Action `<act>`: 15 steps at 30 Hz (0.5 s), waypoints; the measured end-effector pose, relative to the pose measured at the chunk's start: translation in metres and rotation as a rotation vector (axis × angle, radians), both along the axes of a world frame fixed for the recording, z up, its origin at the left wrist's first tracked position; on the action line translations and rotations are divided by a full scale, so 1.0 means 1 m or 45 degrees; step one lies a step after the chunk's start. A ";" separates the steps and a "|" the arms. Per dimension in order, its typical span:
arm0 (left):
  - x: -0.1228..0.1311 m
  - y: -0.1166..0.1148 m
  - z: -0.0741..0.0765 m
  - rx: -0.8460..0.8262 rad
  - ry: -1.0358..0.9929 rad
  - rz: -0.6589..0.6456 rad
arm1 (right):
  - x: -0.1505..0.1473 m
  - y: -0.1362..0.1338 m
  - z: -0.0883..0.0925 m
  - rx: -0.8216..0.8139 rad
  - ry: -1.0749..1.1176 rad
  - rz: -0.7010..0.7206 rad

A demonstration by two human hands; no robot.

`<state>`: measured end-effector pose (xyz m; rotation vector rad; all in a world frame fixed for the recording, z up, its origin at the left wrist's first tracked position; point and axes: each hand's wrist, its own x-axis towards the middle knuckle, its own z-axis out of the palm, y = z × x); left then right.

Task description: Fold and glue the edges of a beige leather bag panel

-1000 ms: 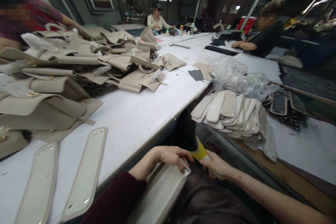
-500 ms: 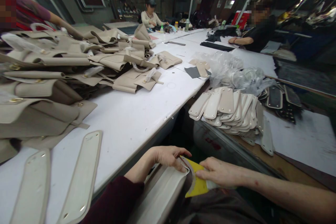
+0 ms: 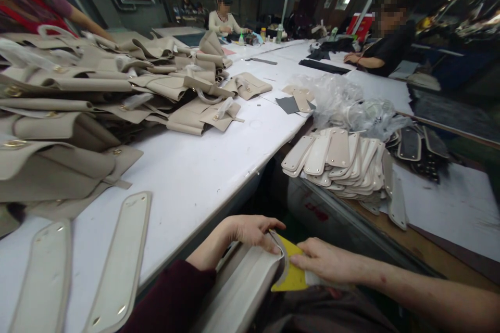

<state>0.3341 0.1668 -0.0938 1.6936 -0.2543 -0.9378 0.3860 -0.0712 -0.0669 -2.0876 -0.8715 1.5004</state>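
At the bottom centre, a pale bag body [image 3: 244, 283] with whitish lining slants up from my lap. My left hand [image 3: 252, 234] is closed over its upper end, the thumb pressing on the edge and the index finger reaching over the rim. In my right hand [image 3: 326, 260] is a flat yellow sheet [image 3: 291, 270] with a curved edge, pinched between thumb and fingers. That sheet lies against the brownish curved end of the bag body. Something whitish, too hidden to name, shows under my right fingers.
Beige bag pieces [image 3: 156, 83] are heaped on the white table [image 3: 187, 187], with two long base panels [image 3: 121, 260] nearer me. Similar panels [image 3: 344, 161] lie piled on the right-hand bench beside clear plastic wrap [image 3: 332, 99]. Co-workers are at the left, back and right.
The yellow sheet's lower tip has shifted slightly left along the bag end. Both my hands keep their grip. The co-worker at the back has spread their hands apart.
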 end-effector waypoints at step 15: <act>-0.002 0.001 0.002 0.011 -0.054 0.042 | -0.009 0.005 -0.007 -0.028 0.301 -0.227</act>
